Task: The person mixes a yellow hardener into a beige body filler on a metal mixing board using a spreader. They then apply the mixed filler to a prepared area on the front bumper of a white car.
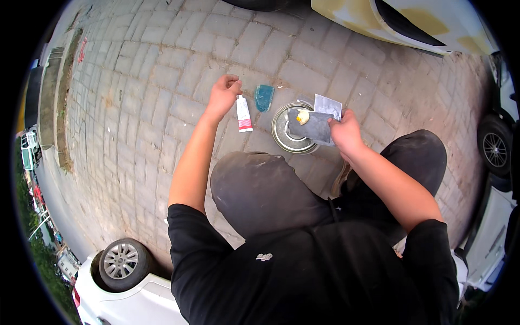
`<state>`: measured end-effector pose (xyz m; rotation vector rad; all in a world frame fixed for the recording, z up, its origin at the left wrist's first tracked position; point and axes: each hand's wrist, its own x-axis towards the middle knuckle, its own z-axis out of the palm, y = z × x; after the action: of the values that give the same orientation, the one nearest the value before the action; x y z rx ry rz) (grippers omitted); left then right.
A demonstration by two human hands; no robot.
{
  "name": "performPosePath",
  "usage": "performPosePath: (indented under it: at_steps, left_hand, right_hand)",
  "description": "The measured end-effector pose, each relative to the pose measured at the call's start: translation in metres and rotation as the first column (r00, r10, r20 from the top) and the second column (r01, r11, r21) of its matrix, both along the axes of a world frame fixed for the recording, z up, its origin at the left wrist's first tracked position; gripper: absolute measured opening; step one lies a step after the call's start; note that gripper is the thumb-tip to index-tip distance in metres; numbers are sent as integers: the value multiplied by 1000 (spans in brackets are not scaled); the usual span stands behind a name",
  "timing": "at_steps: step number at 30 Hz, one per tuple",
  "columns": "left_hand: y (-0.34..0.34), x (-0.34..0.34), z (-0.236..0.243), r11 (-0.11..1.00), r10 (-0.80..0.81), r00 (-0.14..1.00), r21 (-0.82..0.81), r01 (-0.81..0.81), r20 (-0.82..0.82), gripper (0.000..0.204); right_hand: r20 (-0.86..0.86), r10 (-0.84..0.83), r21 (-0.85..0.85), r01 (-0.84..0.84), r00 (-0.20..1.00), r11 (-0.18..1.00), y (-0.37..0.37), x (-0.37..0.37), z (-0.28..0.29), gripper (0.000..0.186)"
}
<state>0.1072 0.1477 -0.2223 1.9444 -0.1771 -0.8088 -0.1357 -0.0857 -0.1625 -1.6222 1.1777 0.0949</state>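
My left hand [225, 96] is closed in a pinch at the narrow top end of a white squeeze tube [244, 113] with a red band at its bottom. Whether the fingers grip the tube itself or only its cap is too small to tell. In my right hand [346, 132] is a flat grey board [314, 128], thumb on top, bearing a dab of yellow and whitish paste [302, 117]. A pale, light-grey card [328, 105] sticks out behind the board near my fingers. Beneath the board stands a round metal can [280, 135], partly covered.
A teal flat piece [264, 98] lies on the paving [179, 81] between tube and can. At the top right is a white car panel with yellowish patches [355, 19]. A white car [130, 303] stands lower left, another wheel [495, 142] at right. My bent knees flank the can.
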Motion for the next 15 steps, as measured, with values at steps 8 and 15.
performPosePath:
  at_steps: [8, 15]
  left_hand:
    - [-47, -41, 148, 764, -179, 984, -628, 144, 8, 72]
    - [-80, -80, 260, 619, 91, 996, -784, -46, 13, 38]
  right_hand:
    - [524, -192, 622, -219, 830, 752, -50, 65, 135, 19]
    - [701, -112, 476, -346, 704, 809, -49, 100, 184, 24]
